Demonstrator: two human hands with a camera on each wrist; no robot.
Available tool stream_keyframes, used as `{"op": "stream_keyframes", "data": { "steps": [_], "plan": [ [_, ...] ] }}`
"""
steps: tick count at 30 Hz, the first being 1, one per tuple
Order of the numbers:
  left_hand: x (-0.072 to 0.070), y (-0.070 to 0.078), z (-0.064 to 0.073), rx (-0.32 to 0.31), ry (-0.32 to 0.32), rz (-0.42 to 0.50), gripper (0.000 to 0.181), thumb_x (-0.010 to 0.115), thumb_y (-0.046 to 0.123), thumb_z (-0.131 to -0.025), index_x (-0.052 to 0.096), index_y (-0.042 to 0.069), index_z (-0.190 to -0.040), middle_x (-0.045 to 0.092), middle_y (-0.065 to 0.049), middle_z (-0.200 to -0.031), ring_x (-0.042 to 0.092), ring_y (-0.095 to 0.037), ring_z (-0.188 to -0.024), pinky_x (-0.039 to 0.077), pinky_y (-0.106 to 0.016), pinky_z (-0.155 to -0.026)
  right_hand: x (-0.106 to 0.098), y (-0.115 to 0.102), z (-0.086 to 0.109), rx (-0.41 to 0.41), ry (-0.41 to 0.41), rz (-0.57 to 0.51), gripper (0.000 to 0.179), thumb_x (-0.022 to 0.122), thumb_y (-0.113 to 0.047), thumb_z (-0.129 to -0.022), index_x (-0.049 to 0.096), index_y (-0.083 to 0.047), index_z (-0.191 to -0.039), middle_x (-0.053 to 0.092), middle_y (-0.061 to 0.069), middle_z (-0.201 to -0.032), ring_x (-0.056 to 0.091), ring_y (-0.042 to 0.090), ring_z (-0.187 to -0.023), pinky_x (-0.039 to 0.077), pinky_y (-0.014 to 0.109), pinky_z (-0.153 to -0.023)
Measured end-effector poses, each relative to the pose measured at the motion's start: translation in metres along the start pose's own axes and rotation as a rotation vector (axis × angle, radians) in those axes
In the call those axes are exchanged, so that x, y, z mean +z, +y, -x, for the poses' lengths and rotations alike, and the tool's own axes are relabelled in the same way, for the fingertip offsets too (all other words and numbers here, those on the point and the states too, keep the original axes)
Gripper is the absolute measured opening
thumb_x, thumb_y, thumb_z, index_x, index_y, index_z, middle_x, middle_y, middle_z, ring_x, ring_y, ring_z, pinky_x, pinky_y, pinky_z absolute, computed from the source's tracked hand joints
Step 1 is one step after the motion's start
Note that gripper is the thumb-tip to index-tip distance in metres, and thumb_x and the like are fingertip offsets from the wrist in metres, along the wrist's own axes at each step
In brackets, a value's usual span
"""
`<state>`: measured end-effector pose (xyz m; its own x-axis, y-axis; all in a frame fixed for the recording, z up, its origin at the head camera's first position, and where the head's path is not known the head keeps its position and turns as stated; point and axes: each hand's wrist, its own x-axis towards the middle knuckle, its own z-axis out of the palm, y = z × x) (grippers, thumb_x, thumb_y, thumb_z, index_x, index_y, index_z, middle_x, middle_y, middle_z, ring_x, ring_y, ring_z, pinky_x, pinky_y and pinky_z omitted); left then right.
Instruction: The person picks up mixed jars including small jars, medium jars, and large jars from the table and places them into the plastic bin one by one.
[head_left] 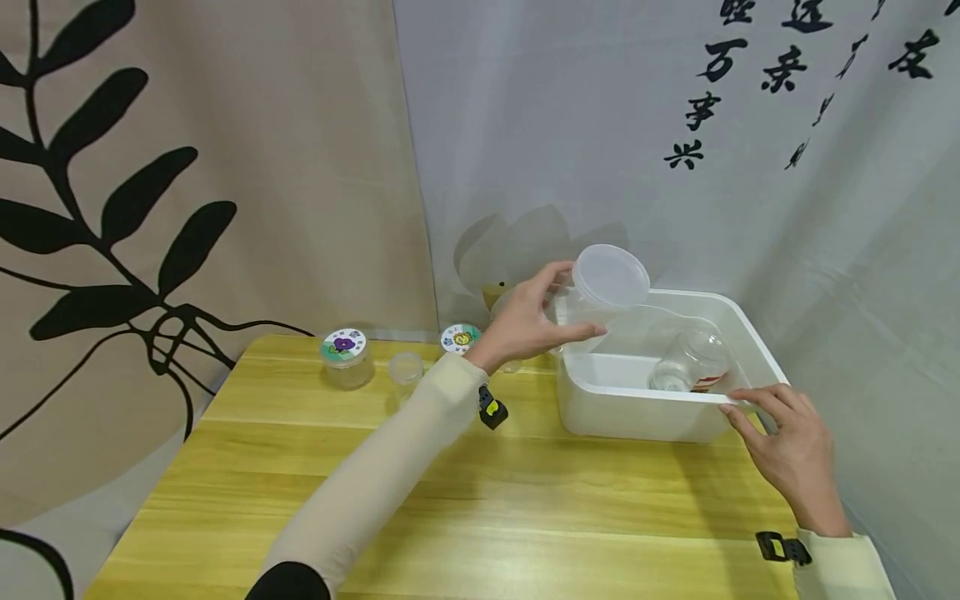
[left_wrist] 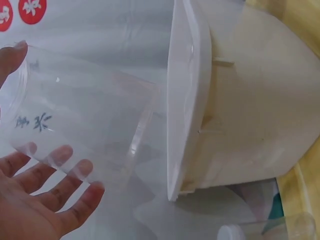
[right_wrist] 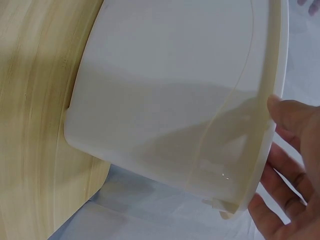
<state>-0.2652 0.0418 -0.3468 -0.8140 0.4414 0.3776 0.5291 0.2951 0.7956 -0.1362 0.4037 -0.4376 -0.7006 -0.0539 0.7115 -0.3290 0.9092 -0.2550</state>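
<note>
My left hand holds a clear plastic jar with its fingers and thumb spread round the side. The jar's round, frosted end faces up and toward me in the head view. It is tilted above the left part of a white plastic bin, and in the left wrist view it is apart from the bin's rim. Inside the bin lies another clear jar with a red mark. At the bin's near right corner, my right hand grips the rim, thumb outside in the right wrist view.
Left of the bin, on the wooden table, stand a jar with a purple-patterned lid, a small clear container and a jar with a yellow-patterned lid. A hanging cloth backs the table.
</note>
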Motion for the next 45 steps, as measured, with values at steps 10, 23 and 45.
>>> {"op": "stream_keyframes", "data": {
  "steps": [10, 23, 45],
  "plan": [
    [0.019, 0.011, -0.024, -0.019, -0.077, -0.073, 0.085, 0.085, 0.057, -0.077, 0.045, 0.029, -0.146, 0.057, 0.007, -0.141, 0.055, -0.018, -0.130, 0.052, -0.041, -0.105, 0.000, 0.000, 0.000, 0.005, -0.001, 0.004, 0.035, 0.092, -0.001, -0.066, 0.080, -0.009, -0.098, 0.069, 0.009, -0.092, 0.043, 0.010, -0.081, 0.034, 0.026, -0.067],
    [0.037, 0.020, -0.045, -0.031, -0.159, -0.223, 0.096, 0.078, 0.068, -0.079, 0.037, 0.030, -0.157, 0.047, 0.008, -0.157, 0.046, -0.012, -0.144, 0.042, -0.037, -0.118, 0.000, 0.001, 0.000, -0.002, 0.002, 0.012, 0.034, 0.092, -0.002, -0.067, 0.079, -0.009, -0.098, 0.069, 0.010, -0.092, 0.047, 0.022, -0.081, 0.034, 0.028, -0.068],
    [0.040, 0.014, -0.045, -0.041, -0.187, -0.227, 0.088, 0.073, 0.065, -0.086, 0.035, 0.033, -0.159, 0.043, 0.004, -0.158, 0.042, -0.016, -0.146, 0.043, -0.045, -0.118, 0.001, 0.001, 0.000, 0.018, -0.004, -0.007, 0.034, 0.092, -0.002, -0.067, 0.080, -0.009, -0.098, 0.069, 0.010, -0.093, 0.038, -0.002, -0.087, 0.033, 0.027, -0.069]
  ]
}}
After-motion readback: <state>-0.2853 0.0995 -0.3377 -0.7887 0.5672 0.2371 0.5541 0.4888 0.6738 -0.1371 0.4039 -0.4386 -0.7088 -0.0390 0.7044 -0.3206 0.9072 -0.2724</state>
